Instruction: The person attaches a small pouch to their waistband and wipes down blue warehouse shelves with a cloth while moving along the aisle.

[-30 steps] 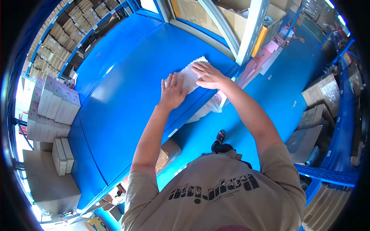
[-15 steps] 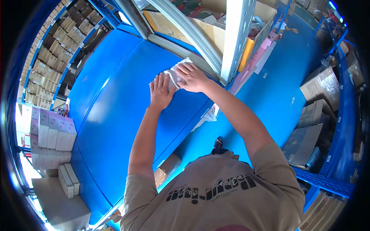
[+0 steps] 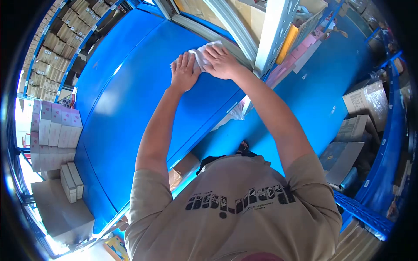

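A crumpled white cloth [image 3: 199,60] lies on the blue shelf board [image 3: 143,104], close to the grey metal frame at its back right. My left hand [image 3: 185,75] rests flat on the cloth's left part, fingers stretched away from me. On the right part, my right hand [image 3: 223,63] presses down with its fingers spread. Between the two hands the middle of the cloth shows, and its far edge sticks out beyond the right fingertips. The rest of it is hidden under my palms and fingers.
A white metal upright [image 3: 273,37] stands just right of my right hand. White-and-pink boxes [image 3: 61,126] and a brown carton [image 3: 61,206] stand at the left. Past the blue aisle floor [image 3: 287,117], cartons [image 3: 365,102] fill the right-hand shelving.
Both hands and the cloth sit higher in view, mostly because the camera view has shifted. The cloth stays under both hands near the metal frame.
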The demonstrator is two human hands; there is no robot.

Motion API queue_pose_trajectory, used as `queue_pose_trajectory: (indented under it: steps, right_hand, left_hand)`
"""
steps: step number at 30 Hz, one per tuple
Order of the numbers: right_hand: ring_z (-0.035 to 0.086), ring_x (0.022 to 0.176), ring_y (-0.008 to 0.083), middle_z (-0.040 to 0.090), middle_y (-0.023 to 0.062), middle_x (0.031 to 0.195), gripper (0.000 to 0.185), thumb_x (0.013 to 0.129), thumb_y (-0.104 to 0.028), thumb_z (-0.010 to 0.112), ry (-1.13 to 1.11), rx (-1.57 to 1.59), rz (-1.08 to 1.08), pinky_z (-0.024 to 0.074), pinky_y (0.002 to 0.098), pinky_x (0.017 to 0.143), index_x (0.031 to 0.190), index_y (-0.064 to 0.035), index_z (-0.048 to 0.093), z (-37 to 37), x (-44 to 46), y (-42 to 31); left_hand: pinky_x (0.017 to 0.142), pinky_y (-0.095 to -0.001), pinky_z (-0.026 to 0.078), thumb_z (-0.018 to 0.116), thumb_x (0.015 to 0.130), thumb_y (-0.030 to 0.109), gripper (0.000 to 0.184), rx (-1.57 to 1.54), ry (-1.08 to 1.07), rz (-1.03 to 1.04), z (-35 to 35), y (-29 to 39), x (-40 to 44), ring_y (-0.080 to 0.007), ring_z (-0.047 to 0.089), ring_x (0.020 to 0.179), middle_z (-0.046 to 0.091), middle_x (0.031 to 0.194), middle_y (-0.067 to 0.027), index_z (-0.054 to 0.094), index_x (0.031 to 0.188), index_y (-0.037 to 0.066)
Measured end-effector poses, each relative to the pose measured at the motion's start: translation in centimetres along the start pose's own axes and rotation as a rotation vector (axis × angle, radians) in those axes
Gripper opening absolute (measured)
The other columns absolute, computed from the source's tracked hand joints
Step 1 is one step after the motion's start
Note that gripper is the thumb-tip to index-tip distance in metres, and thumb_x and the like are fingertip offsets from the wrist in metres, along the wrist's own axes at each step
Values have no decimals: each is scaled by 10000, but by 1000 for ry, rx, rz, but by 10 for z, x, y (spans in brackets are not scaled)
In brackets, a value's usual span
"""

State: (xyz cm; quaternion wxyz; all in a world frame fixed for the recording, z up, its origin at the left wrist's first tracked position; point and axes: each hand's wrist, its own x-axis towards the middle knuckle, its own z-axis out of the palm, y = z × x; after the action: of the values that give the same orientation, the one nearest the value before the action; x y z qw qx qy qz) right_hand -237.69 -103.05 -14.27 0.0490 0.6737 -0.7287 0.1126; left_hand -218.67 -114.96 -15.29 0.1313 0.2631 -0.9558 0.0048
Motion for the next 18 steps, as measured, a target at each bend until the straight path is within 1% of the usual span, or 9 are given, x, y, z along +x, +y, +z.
queue_pose_trajectory:
  steps: [4, 5, 7, 9, 10, 12, 13, 17, 18]
  right_hand:
    - [185, 1617, 388, 272, 150, 1743, 734, 1081, -508, 353, -26, -6, 51, 149, 557, 1289, 1649, -44, 339, 3, -39, 2]
    - [185, 1617, 388, 272, 150, 1743, 734, 1081, -508, 353, -30, -4, 46, 149, 557, 1289, 1649, -44, 339, 4, -52, -1]
    - [228, 1600, 419, 343, 190, 1705, 763, 1051, -524, 431, 87, 46, 64, 177, 575, 1280, 1621, -18, 391, 3, -79, -9]
    - [289, 1568, 446, 397, 219, 1667, 749, 1038, -499, 480, 133, 30, 47, 195, 586, 1272, 1587, 10, 436, 5, -100, -21]
    - [289, 1568, 446, 397, 219, 1667, 749, 1038, -499, 480, 119, 28, 36, 195, 586, 1272, 1587, 10, 436, 2, -109, -31]
    - [304, 1553, 466, 416, 234, 1648, 727, 1023, -467, 516, 165, 28, 38, 202, 590, 1266, 1551, 32, 477, -4, -123, -59]
    - [304, 1553, 466, 416, 234, 1648, 727, 1023, -467, 516, 156, 30, 31, 202, 590, 1266, 1551, 32, 477, -2, -128, -77]
    - [325, 1532, 486, 437, 243, 1627, 705, 1014, -437, 530, 216, 12, 13, 205, 601, 1259, 1538, 33, 489, 0, -145, -138]
    - [326, 1531, 486, 437, 247, 1626, 701, 1012, -429, 535, 209, -3, 9, 203, 606, 1258, 1534, 36, 491, 4, -148, -153]
  left_hand:
    - [1288, -614, 136, 361, 1091, 618, 735, -35, -45, 42, -9, 27, -25, -401, 191, 1617, 265, 1742, -145, 341, 1666, 162]
    - [1288, -614, 136, 361, 1091, 618, 735, -36, -47, 36, -11, 32, -35, -401, 191, 1617, 265, 1742, -145, 341, 1666, 162]
    - [1297, -609, 110, 358, 1084, 633, 750, -80, -73, 85, -18, 40, -51, -397, 167, 1623, 252, 1746, -147, 336, 1668, 163]
    - [1308, -589, 94, 319, 1096, 636, 738, -42, -142, 125, -29, 42, -68, -371, 134, 1633, 220, 1760, -116, 300, 1683, 188]
    - [1308, -589, 94, 319, 1096, 636, 738, -53, -144, 110, -32, 42, -78, -371, 134, 1633, 220, 1760, -116, 300, 1683, 188]
    - [1310, -583, 97, 324, 1102, 602, 720, -113, -146, 194, -37, 38, -101, -370, 137, 1633, 235, 1755, -119, 316, 1675, 168]
    - [1310, -583, 97, 324, 1102, 602, 720, -119, -148, 185, -39, 32, -115, -370, 137, 1633, 235, 1755, -119, 316, 1675, 168]
    - [1306, -599, 82, 346, 1092, 555, 713, -225, -100, 305, -51, 14, -163, -390, 157, 1626, 273, 1736, -158, 360, 1652, 113]
    - [1305, -598, 95, 363, 1091, 530, 702, -236, -89, 315, -56, 7, -178, -393, 170, 1622, 287, 1729, -166, 371, 1645, 99]
